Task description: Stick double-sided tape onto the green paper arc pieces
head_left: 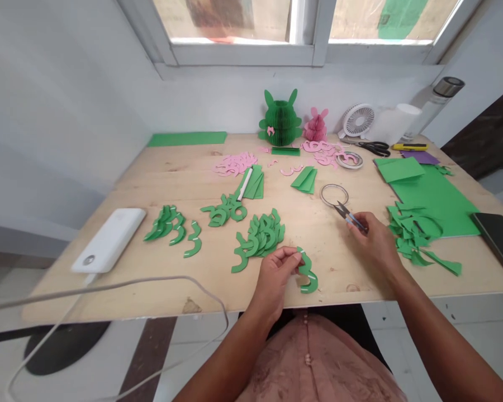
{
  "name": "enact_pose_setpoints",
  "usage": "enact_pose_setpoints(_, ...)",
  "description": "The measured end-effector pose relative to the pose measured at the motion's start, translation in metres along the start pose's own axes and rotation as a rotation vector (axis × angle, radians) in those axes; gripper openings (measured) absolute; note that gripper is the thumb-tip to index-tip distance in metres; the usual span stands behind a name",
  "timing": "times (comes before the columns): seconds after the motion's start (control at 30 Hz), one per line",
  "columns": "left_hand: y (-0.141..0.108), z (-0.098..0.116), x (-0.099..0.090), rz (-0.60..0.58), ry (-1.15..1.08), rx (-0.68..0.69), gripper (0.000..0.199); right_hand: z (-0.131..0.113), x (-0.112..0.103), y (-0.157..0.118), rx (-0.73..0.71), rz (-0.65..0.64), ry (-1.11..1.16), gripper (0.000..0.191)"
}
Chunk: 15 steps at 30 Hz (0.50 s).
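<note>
My left hand [276,274] pinches the top end of a curved green paper piece [309,279] with white strips on it, near the table's front edge. To its right, my right hand [371,234] is closed on small thread snips [347,214], whose blades point up and left. The blade tips touch or overlap the lower rim of a thin tape ring [334,195]. A pile of curved green pieces [263,233] lies just beyond my left hand. Farther left are a single green piece [193,239] with white strips and a stack of similar pieces [166,223].
Green scraps [414,231], a green sheet [444,195] and a phone [498,243] lie at the right. A white power bank [109,240] with a cable is at the left. Pink pieces [235,164], black scissors [375,147] and a green paper figure [280,123] are farther back.
</note>
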<state>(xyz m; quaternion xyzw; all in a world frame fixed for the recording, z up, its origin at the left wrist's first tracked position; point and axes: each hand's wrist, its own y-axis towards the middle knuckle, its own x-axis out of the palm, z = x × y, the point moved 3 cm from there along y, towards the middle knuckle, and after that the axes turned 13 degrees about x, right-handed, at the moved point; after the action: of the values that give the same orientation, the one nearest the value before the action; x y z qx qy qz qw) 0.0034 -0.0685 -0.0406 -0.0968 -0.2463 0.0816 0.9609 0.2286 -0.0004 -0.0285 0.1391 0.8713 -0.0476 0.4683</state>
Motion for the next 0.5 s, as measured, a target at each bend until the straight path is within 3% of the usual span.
enact_pose_setpoints(0.1,0.000,0.001,-0.001,-0.006,-0.005,0.006,0.016,-0.011,0.006,-0.033,0.012,-0.264,0.350,0.025)
enact_pose_setpoints(0.2,-0.001,0.001,-0.001,-0.022,-0.016,0.014,0.015,-0.025,0.013,-0.068,0.049,-0.432,0.477,0.025)
enact_pose_setpoints(0.37,-0.002,0.000,0.000,-0.054,-0.033,0.032,0.016,-0.036,0.018,-0.101,0.112,-0.463,0.533,0.028)
enact_pose_setpoints(0.5,-0.002,-0.001,0.001,-0.103,-0.043,0.043,0.015,-0.039,0.022,-0.111,0.065,-0.436,0.549,0.029)
